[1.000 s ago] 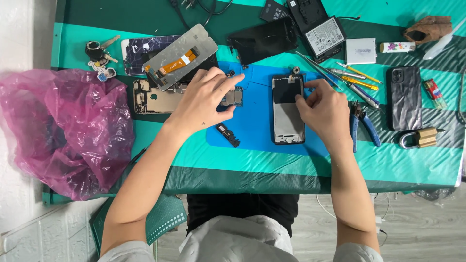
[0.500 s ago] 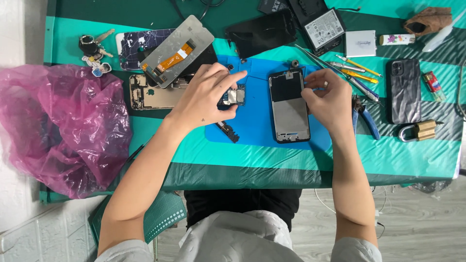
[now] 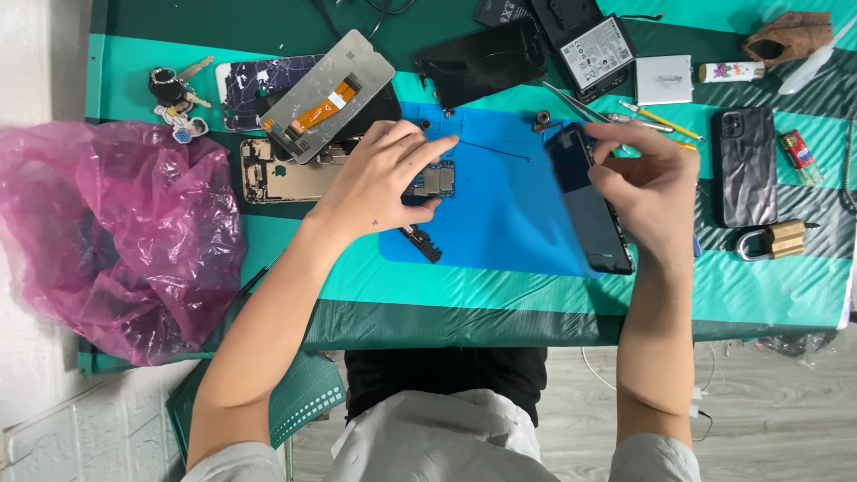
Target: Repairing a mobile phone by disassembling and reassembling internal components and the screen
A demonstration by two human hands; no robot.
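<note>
My right hand [image 3: 644,183] grips the top of a dark phone body [image 3: 590,207] and holds it tilted at the right edge of the blue work mat [image 3: 500,214]. My left hand [image 3: 379,178] rests on the mat's left side, fingers on a small circuit board [image 3: 430,179]. A small black strip part [image 3: 420,243] lies on the mat just below that hand. A gold phone frame [image 3: 278,177] sits left of it, partly under a detached screen panel with an orange flex cable [image 3: 328,95].
A pink plastic bag [image 3: 107,232] covers the table's left end. Tweezers and pencils [image 3: 616,112], a battery [image 3: 596,49], a white box [image 3: 663,78], a black phone [image 3: 748,165], a padlock [image 3: 775,239] and keys [image 3: 177,100] lie around the mat.
My right hand has lifted the dark phone body off the mat's middle and carried it right, tilting it. My left hand stays on the circuit board.
</note>
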